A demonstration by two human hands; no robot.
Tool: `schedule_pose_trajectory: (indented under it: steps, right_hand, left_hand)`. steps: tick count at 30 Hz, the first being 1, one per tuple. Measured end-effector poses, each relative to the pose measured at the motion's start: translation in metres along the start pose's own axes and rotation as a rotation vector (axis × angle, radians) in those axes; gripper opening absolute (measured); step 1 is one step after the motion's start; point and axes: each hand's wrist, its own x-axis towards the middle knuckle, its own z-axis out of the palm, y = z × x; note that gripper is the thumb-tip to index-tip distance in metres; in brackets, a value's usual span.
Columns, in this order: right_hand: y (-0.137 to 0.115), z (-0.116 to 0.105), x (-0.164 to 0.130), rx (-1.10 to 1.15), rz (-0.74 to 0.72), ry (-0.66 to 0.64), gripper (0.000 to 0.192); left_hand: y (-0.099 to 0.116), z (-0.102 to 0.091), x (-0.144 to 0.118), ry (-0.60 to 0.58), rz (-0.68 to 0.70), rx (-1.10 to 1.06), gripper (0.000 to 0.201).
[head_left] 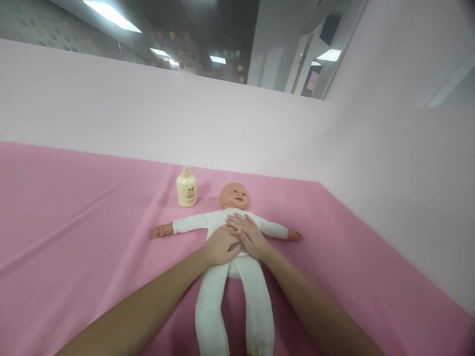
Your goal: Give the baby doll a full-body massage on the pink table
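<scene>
A baby doll (211, 296) with a white cloth body lies on its back, its head away from me and its arms spread sideways. My left hand (222, 244) rests flat on the doll's belly, palm down. Across the chest lies my right hand (252, 235), its fingers stretched out and partly over the left fingertips. Neither hand grips anything. Beyond the doll's arm, to the left of its head, a pale yellow pump bottle (186, 189) with dark print stands upright.
A pink sheet (92, 222) with some creases covers the surface under the doll. White walls (166, 118) rise behind it and along the right. Above the back wall, a glass pane (208, 34) shows ceiling lights and a doorway.
</scene>
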Motion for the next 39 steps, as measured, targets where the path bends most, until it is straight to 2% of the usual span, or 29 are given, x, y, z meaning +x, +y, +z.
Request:
schedule_pose_trajectory:
  steps: [4, 8, 13, 18, 21, 23, 28, 33, 35, 39]
  right_hand:
    - [0.003, 0.004, 0.002, -0.030, 0.058, 0.018, 0.048]
    - [0.009, 0.009, 0.002, -0.069, 0.128, 0.044, 0.049]
    - [0.018, 0.016, 0.001, -0.081, 0.206, 0.174, 0.050]
    - [0.017, 0.016, 0.000, -0.122, 0.187, 0.338, 0.032]
    - [0.011, 0.012, 0.001, -0.160, 0.152, 0.367, 0.021]
    - [0.005, 0.010, 0.000, -0.158, 0.092, 0.318, 0.021]
    - [-0.006, 0.002, -0.001, -0.077, -0.122, 0.078, 0.017]
    - [-0.010, -0.005, -0.001, -0.069, -0.247, -0.099, 0.034]
    - [-0.010, -0.005, 0.000, -0.063, -0.246, -0.126, 0.032]
    - [-0.008, -0.002, 0.000, 0.000, -0.228, -0.090, 0.026]
  left_hand:
    - [0.001, 0.001, 0.001, 0.084, -0.046, 0.034, 0.029]
    - [-0.001, 0.001, 0.001, 0.147, -0.158, 0.041, 0.030]
    - [-0.010, 0.005, -0.001, 0.199, -0.280, 0.067, 0.035]
    - [-0.020, 0.010, -0.002, 0.268, -0.410, 0.105, 0.044]
    - [-0.023, 0.011, -0.002, 0.258, -0.431, 0.112, 0.047]
    - [-0.024, 0.012, -0.003, 0.257, -0.422, 0.119, 0.046]
    - [-0.026, 0.015, -0.003, 0.249, -0.398, 0.150, 0.047]
    - [-0.028, 0.012, -0.004, 0.233, -0.392, 0.131, 0.050]
    - [-0.027, 0.010, -0.004, 0.227, -0.379, 0.127, 0.049]
    - [-0.023, 0.007, -0.003, 0.163, -0.379, 0.137, 0.047]
